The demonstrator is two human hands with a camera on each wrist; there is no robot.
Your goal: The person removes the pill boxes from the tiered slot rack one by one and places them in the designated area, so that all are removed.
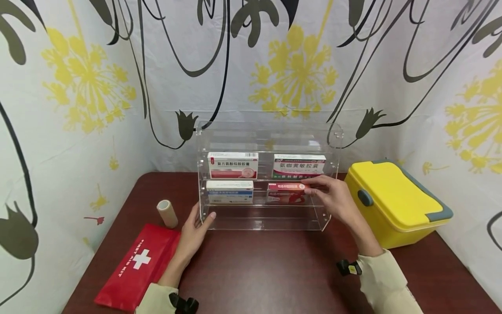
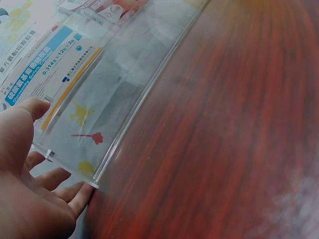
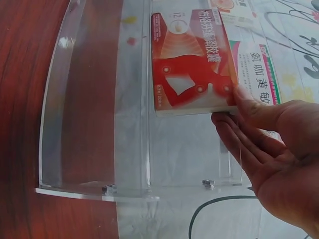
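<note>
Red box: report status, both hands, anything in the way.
Right hand pinches red box on rack's middle shelf. Left hand flat against clear rack left wall. Blue-and-white box sits beside it, apart.

Dark table (image 1: 255,270) (rack (image 1: 266,220), pouch (image 1: 137,264), roll (image 1: 167,213), bin (image 1: 396,203))

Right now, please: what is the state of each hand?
Left hand: open, fingers touching the clear rack.
Right hand: pinching the red box.
</note>
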